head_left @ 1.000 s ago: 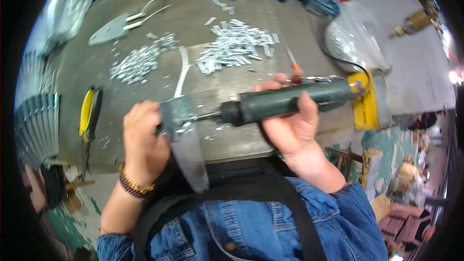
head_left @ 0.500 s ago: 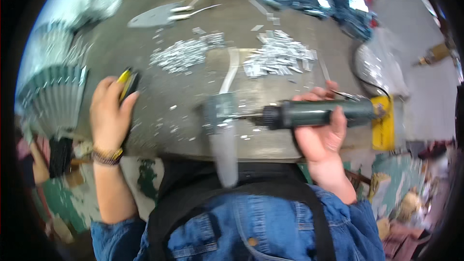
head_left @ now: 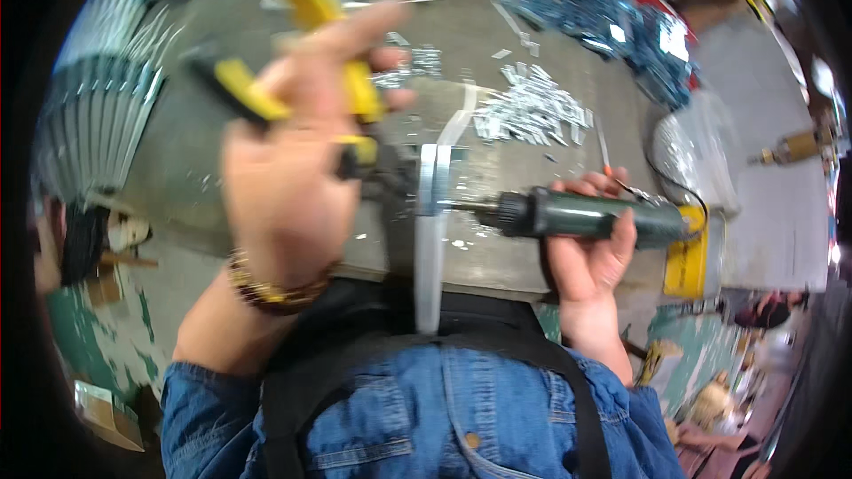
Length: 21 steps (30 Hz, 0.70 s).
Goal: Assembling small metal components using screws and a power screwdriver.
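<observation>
My left hand point(head_left: 293, 142) is raised over the left of the table, blurred, with its fingers around a yellow-and-black hand tool point(head_left: 359, 89) whose exact kind I cannot make out. In my right hand point(head_left: 586, 257) lies a dark green cylindrical power screwdriver point(head_left: 595, 213), gripped from below with the thumb on its side. Its bit point(head_left: 475, 205) points left and meets the side of a long pale piece point(head_left: 430, 266) with a shiny metallic upper part point(head_left: 428, 182). That piece is seen nearly edge-on, its lower end over the table's front edge, close to my apron.
A heap of small silvery pieces point(head_left: 532, 106) lies mid-table; another is partly behind my left hand. Fanned pale blades point(head_left: 98, 124) lie at far left, blue-wrapped items point(head_left: 577, 4) at the back. A yellow object point(head_left: 688, 257) and clear bag point(head_left: 692, 151) lie right.
My left hand has lifted off the table and swung right and forward with the yellow-and-black tool. The pale piece has turned from its broad side to edge-on. My right hand keeps its grip.
</observation>
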Available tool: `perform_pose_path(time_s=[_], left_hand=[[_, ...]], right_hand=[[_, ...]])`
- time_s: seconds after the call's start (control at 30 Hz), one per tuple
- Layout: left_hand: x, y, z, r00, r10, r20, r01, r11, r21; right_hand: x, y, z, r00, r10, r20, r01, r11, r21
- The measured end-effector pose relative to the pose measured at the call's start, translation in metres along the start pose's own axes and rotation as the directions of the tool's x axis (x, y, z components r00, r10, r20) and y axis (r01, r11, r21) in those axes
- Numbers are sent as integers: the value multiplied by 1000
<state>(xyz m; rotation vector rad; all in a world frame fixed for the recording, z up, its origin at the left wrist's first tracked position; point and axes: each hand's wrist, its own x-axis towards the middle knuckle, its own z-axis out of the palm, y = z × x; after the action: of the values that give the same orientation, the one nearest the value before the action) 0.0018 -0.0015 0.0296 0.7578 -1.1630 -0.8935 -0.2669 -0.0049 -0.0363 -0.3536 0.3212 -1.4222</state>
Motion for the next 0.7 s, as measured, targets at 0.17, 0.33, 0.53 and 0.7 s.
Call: perform_pose_path(time_s=[0.17,0.33,0.53,0.7], left_hand=[[-10,-12,6,988,141,67,-141,990,7],[-11,-12,14,967,191,-171,-177,980,91],[-10,-25,12,982,186,-37,-186,983,13],[-13,-24,21,987,140,-79,-143,989,-37]], right_hand=[[0,1,3,1000,7,-17,-8,999,-47],[0,-1,1,998,3,-59,-3,1000,0],[3,2,1,999,13,-47,-13,1000,10],[3,3,4,999,12,-47,-11,1000,24]])
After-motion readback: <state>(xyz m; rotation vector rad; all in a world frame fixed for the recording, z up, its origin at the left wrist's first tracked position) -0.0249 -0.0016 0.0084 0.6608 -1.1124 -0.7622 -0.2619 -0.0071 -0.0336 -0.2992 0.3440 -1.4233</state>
